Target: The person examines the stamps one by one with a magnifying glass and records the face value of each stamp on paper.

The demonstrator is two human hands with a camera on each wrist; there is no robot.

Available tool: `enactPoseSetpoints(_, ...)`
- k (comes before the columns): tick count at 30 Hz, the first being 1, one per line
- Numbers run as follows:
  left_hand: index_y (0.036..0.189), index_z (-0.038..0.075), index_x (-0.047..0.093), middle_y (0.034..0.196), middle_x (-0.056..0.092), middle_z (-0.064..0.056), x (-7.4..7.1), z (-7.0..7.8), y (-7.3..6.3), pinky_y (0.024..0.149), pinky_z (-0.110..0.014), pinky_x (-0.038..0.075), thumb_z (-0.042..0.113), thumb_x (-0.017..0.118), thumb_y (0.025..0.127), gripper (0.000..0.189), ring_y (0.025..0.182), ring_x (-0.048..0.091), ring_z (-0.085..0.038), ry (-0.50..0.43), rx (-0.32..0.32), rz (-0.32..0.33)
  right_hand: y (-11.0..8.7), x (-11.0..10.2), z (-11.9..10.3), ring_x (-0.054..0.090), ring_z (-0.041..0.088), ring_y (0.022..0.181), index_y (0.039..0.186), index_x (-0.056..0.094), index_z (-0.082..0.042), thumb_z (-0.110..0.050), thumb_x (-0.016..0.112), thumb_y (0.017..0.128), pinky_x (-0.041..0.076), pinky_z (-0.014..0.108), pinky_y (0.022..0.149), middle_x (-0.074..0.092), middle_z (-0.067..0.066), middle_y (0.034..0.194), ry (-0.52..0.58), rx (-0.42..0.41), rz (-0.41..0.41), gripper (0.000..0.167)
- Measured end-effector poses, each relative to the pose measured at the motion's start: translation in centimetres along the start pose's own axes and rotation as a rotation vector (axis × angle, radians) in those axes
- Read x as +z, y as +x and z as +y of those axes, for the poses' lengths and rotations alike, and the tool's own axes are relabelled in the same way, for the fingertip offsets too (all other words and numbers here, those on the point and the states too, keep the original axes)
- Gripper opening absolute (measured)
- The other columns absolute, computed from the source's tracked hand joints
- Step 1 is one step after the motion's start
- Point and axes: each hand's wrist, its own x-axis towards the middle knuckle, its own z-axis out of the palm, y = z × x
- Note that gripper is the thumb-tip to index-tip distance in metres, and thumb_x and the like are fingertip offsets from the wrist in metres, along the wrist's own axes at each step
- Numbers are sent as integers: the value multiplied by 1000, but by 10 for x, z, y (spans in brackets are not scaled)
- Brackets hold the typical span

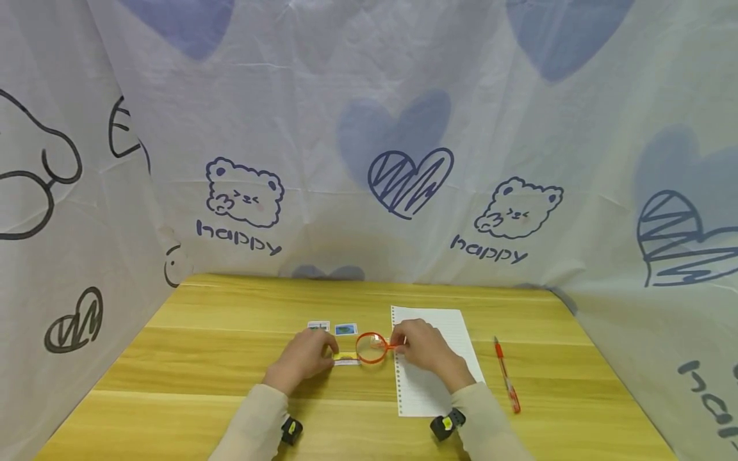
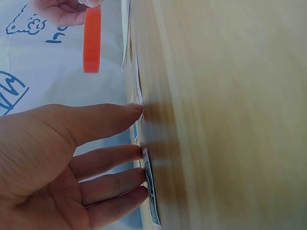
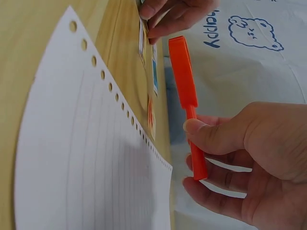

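evidently, the right hand (image 1: 423,346) pinched the orange magnifying glass (image 3: 182,72) by its handle (image 3: 197,160), above the table (image 1: 190,358); the left hand (image 1: 305,353), fingers (image 2: 110,187) loosely extended, touched the yellow card (image 1: 346,356) lying there

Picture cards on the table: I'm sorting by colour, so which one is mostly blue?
The blue card directly beyond the yellow card beside the left hand; it alone has a mostly blue picture.
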Motion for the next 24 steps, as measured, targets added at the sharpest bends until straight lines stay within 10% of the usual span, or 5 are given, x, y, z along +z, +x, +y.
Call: enactPoseSetpoints(24,94,11,79,107,77,-9,3,-2,1,90,-50,57,8,84,82,13,98,70,-29,14,-26,-15,-52,-48,65,53,11,70,81,70,-14,0,78,85,44,27,65,63,-4,75,-62,98,79,17)
